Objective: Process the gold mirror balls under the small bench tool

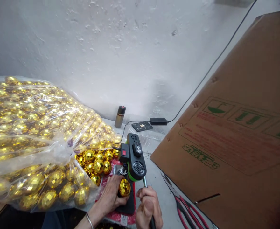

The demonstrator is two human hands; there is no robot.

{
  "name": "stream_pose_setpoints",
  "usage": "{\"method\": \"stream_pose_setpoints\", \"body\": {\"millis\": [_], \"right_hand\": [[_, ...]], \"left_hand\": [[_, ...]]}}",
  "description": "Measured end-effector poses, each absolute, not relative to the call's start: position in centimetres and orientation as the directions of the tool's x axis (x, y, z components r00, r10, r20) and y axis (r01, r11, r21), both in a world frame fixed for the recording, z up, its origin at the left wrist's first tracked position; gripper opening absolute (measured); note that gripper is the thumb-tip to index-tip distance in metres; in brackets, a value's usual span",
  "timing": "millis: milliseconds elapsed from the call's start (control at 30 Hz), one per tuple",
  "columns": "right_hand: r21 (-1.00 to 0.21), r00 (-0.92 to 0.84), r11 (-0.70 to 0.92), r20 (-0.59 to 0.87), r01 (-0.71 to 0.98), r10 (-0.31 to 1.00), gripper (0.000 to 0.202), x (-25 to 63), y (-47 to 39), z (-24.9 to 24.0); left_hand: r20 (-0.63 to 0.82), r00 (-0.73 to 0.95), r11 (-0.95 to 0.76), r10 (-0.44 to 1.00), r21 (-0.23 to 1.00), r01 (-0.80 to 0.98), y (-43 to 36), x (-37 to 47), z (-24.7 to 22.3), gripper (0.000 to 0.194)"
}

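My left hand [111,194] holds a shiny gold mirror-faceted ball [124,187] between fingers and thumb, over the dark base plate [128,206] of a small machine. The machine [136,156] has a black top with round vents, green edges and a red switch at its left side. My right hand [149,206] is wrapped round the machine's lever [145,182], a metal rod with a black grip showing below the fist. Just left of the machine lie several loose gold balls [98,166], spilling from the mouth of a big clear plastic bag [66,149].
A large cardboard box [226,133] rises on the right, with red-handled scissors [185,206] beside it. Behind the machine are a dark-capped bottle [120,117], a black patterned phone-like slab [142,126] and a power adapter [158,121] with its cable. The wall [130,63] is white.
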State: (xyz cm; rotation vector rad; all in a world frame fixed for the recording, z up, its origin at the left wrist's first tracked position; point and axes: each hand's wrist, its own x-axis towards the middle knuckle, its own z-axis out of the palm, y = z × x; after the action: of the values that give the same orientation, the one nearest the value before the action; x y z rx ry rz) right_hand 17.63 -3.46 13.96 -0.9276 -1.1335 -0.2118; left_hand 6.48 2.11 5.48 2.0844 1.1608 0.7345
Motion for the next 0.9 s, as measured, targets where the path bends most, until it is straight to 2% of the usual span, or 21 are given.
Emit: {"method": "stream_pose_setpoints", "body": {"millis": [233,367,433,467,533,600,733,767,833,867,900], "right_hand": [[-0.324,0.207,0.571,0.943,0.754,0.262,0.035,19.4,-3.2,9.9],[-0.267,0.123,0.602,0.955,0.752,0.27,0.036,20.0,-3.2,10.8],[-0.312,0.133,0.602,0.937,0.735,0.322,0.036,20.1,-3.8,13.1],[-0.367,0.161,0.584,0.913,0.724,0.374,0.035,20.0,-4.2,14.6],[-0.562,0.274,0.514,0.802,0.649,0.531,0.034,19.7,-4.8,18.0],[-0.637,0.334,0.482,0.749,0.601,0.573,0.037,19.3,-5.0,20.9],[-0.652,0.381,0.504,0.749,0.566,0.542,0.041,18.4,-4.6,22.6],[-0.649,0.385,0.517,0.755,0.558,0.531,0.041,18.3,-4.6,22.3],[-0.637,0.381,0.545,0.767,0.546,0.516,0.038,18.2,-4.5,21.4],[-0.632,0.375,0.555,0.772,0.541,0.514,0.037,18.2,-4.5,21.0],[-0.63,0.368,0.561,0.774,0.537,0.516,0.036,18.2,-4.6,20.6]], "left_hand": [[0.112,0.483,-0.39,0.869,0.755,0.527,2.1,6.5,6.5,0.055],[0.086,0.479,-0.37,0.874,0.756,0.54,2.3,6.6,7.3,0.055],[0.082,0.468,-0.363,0.88,0.752,0.551,2.3,6.5,7.5,0.057],[0.084,0.462,-0.361,0.883,0.752,0.552,2.2,6.5,7.5,0.057],[0.1,0.45,-0.363,0.887,0.754,0.548,1.7,6.1,6.8,0.059],[0.135,0.444,-0.389,0.886,0.737,0.552,0.7,5.3,5.6,0.062],[0.328,0.508,-0.594,0.797,0.577,0.561,-1.1,2.3,3.9,0.085],[0.388,0.506,-0.636,0.77,0.518,0.571,-1.1,1.5,4.1,0.084],[0.465,0.472,-0.652,0.749,0.395,0.647,-0.1,0.0,5.5,0.062],[0.466,0.462,-0.632,0.754,0.326,0.703,0.8,-0.6,6.6,0.056],[0.442,0.443,-0.584,0.78,0.26,0.769,1.9,-1.0,7.7,0.059]]}}
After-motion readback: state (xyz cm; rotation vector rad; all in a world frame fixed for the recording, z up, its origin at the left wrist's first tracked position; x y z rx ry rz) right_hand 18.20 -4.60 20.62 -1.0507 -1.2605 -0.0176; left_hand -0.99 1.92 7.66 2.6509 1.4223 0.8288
